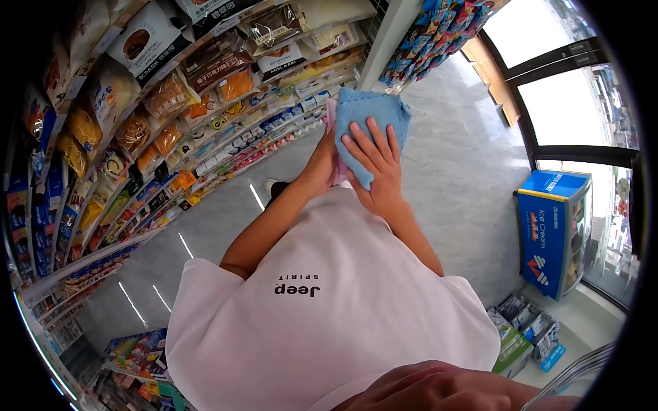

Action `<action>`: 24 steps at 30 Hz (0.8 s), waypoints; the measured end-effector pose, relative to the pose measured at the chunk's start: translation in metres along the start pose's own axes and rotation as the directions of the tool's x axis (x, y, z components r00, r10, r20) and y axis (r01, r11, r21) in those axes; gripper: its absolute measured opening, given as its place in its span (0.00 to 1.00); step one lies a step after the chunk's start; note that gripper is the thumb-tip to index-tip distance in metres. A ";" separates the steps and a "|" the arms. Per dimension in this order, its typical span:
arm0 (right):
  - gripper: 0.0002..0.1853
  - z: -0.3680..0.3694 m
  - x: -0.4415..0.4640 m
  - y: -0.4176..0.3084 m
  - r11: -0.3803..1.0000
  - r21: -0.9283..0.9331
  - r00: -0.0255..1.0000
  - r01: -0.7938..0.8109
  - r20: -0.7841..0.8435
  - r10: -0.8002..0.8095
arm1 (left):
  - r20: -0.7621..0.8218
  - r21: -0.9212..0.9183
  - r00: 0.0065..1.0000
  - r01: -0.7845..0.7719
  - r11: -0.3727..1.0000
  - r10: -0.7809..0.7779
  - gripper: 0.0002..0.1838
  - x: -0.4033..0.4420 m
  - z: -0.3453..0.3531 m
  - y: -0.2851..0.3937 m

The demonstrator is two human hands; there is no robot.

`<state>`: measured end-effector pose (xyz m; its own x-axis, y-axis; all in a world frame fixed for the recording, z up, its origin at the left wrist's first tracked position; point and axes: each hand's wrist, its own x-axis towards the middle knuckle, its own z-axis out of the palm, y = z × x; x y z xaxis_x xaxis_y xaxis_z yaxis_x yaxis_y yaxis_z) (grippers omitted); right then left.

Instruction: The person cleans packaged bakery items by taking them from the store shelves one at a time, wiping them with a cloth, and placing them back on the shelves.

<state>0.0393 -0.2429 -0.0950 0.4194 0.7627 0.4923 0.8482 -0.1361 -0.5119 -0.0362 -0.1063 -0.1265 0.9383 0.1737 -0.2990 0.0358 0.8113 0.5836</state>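
Observation:
A folded light-blue cloth (355, 109) is held up in front of my chest. Along its left side shows a narrow strip of pink cloth (332, 113). My left hand (322, 163) supports the bundle from the left, gripping at the pink cloth; most of its fingers are hidden behind. Flat across the front of the blue cloth lies my right hand (375, 164), its fingers spread and pointing away from me. One corner of the blue cloth hangs down beside the right hand's thumb side.
Shelves of packaged bread (168, 96) and other snacks run along the left. Blue hanging packets (435, 38) are at the top. A blue ice cream freezer (545, 233) stands right, beside glass doors (562, 113). Boxed goods (524, 332) sit lower right. Grey floor (459, 171) lies between.

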 end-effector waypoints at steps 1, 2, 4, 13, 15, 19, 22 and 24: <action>0.29 -0.002 0.002 0.005 1.000 -0.004 1.000 0.011 0.016 -0.011 | 0.007 0.046 1.000 -0.007 0.999 0.007 0.35 0.001 0.000 -0.001; 0.28 0.000 0.004 0.010 0.997 0.061 0.995 -0.053 -0.084 0.058 | 0.012 0.091 1.000 -0.014 0.996 0.013 0.35 0.003 -0.002 -0.003; 0.29 0.002 0.008 0.003 0.997 0.025 0.992 -0.071 -0.105 0.074 | 0.023 0.136 1.000 -0.005 0.991 0.002 0.35 0.006 -0.004 -0.004; 0.28 0.010 0.010 0.023 0.971 0.164 0.957 -0.176 -0.202 0.207 | -0.033 0.025 0.996 -0.084 0.996 0.085 0.31 0.010 -0.001 -0.002; 0.28 0.015 0.007 0.024 0.951 0.232 0.940 -0.205 -0.226 0.257 | -0.014 -0.006 0.995 -0.098 0.995 0.098 0.31 0.011 0.003 0.001; 0.29 0.011 -0.007 -0.002 0.997 -0.035 0.994 -0.065 -0.092 0.061 | -0.052 -0.110 0.996 -0.071 0.991 0.066 0.32 0.011 0.003 0.003; 0.28 0.006 -0.005 -0.002 0.999 -0.047 0.999 -0.025 -0.040 0.023 | -0.056 -0.067 0.997 -0.060 0.996 0.057 0.34 0.010 0.002 0.002; 0.27 0.007 0.004 0.016 0.980 0.136 0.967 -0.148 -0.189 0.172 | -0.023 -0.068 0.995 -0.102 0.993 0.100 0.34 0.012 0.002 0.000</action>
<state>0.0518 -0.2375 -0.1062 0.6130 0.5941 0.5209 0.7249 -0.1607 -0.6698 -0.0245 -0.1058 -0.1282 0.9291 0.2669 -0.2560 -0.0832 0.8253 0.5585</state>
